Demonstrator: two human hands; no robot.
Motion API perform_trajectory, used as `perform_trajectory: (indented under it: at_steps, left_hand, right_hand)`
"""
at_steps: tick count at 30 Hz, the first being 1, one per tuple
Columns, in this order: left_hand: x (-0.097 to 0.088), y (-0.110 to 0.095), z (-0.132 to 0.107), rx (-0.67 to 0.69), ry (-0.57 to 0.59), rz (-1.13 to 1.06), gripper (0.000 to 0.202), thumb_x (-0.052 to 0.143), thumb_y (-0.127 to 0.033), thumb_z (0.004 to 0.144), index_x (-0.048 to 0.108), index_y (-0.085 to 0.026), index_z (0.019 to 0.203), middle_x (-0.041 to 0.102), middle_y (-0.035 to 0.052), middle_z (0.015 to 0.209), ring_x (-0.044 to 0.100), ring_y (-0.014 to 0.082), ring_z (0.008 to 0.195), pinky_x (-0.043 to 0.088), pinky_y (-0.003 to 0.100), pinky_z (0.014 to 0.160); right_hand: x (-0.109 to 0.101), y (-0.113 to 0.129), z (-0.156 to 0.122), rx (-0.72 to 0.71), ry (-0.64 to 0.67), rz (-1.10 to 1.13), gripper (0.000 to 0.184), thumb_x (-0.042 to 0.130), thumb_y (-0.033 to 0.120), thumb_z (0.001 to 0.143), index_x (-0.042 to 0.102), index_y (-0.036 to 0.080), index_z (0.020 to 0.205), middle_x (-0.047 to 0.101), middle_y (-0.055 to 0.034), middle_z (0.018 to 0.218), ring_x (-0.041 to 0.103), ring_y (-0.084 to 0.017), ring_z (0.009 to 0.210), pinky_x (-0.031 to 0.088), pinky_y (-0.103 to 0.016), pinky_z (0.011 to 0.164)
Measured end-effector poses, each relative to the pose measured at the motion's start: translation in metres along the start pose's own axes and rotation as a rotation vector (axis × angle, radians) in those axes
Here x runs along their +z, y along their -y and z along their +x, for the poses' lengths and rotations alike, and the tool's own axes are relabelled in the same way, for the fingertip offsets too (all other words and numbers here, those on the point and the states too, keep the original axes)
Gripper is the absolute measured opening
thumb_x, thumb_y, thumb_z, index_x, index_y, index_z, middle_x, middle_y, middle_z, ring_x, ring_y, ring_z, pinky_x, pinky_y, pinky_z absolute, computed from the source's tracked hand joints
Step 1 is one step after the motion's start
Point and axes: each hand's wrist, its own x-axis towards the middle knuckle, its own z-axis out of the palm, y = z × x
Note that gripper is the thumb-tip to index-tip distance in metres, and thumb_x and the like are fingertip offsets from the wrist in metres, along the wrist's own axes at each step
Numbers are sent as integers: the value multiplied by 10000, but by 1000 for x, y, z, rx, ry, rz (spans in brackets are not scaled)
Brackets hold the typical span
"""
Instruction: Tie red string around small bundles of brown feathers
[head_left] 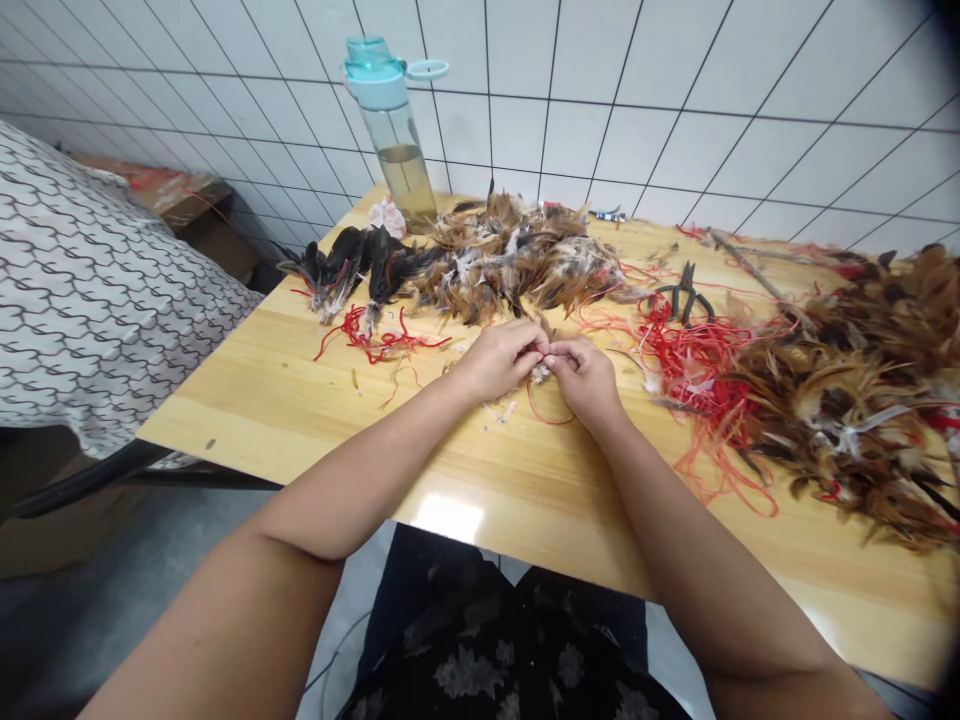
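My left hand [498, 360] and my right hand [588, 380] meet over the middle of the table, thumbs and fingertips pinched together. Between them is a small feather bundle [540, 374], its pale fluffy end showing below the fingertips and darker feathers just behind. A bit of red string shows at the pinch, and a loop of red string [550, 421] trails onto the wood below. Both hands are closed on the string at the bundle; the fingers partly hide it.
Brown feather bundles [517, 255] and black feather bundles [337, 265] lie behind my hands. A water bottle [405, 165] stands at the back. To the right are black pliers [687, 293], tangled red string [694, 360] and a large feather pile [862, 390]. Patterned cloth [112, 300] hangs at left.
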Motion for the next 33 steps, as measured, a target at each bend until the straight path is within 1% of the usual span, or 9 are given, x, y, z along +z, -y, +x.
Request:
perform_trajectory:
  at_steps: [8, 13, 18, 23, 26, 30, 33]
  left_hand:
    - [0, 2, -1, 59, 19, -7, 138, 496, -131, 886, 627, -172, 875, 623, 38, 868, 555, 135, 830, 410, 240, 790]
    - [0, 5, 0, 77, 30, 33, 122, 512, -144, 885, 630, -174, 874, 618, 43, 895, 563, 139, 860, 409, 235, 788]
    - [1, 8, 1, 88, 28, 3, 71, 558, -151, 865, 625, -173, 859, 634, 28, 853, 573, 132, 826, 413, 232, 770]
    - [1, 7, 3, 36, 13, -31, 47, 584, -159, 852, 627, -167, 838, 650, 23, 825, 584, 128, 797, 420, 231, 757]
    - [2, 7, 3, 30, 4, -46, 49, 583, -150, 846, 627, -169, 831, 650, 22, 826, 586, 128, 796, 425, 234, 760]
    - [3, 6, 4, 34, 0, -52, 47, 596, -137, 835, 629, -165, 817, 649, 19, 808, 586, 124, 786, 424, 231, 755]
    - [2, 5, 4, 3, -5, -60, 48, 605, -131, 831, 637, -164, 815, 658, 13, 791, 588, 117, 762, 421, 223, 743]
  right_hand:
    - [-8, -2, 3, 5, 83, 113, 152, 600, 241, 785, 741, 220, 836, 660, -30, 816, 610, -196, 840, 456, -361, 830]
    - [-7, -2, 3, 55, 109, 194, 104, 637, 265, 760, 708, 201, 800, 653, -25, 801, 605, -177, 769, 464, -340, 766]
    - [-4, -4, 3, 81, 151, 264, 61, 649, 264, 747, 652, 216, 786, 649, -2, 763, 591, -165, 720, 467, -321, 711]
    - [-6, -5, 5, 38, 155, 205, 49, 626, 266, 757, 626, 226, 785, 634, -3, 765, 579, -170, 722, 454, -326, 709]
    - [-8, -4, 5, 18, 156, 160, 41, 613, 266, 762, 614, 233, 787, 623, -1, 755, 565, -177, 730, 445, -323, 705]
    - [-9, -2, 6, -41, 141, 7, 7, 580, 235, 769, 586, 234, 766, 609, -13, 764, 552, -193, 767, 432, -330, 728]
    - [-9, 0, 6, -103, 126, -91, 48, 537, 209, 783, 557, 232, 747, 607, -34, 794, 550, -205, 793, 426, -339, 746]
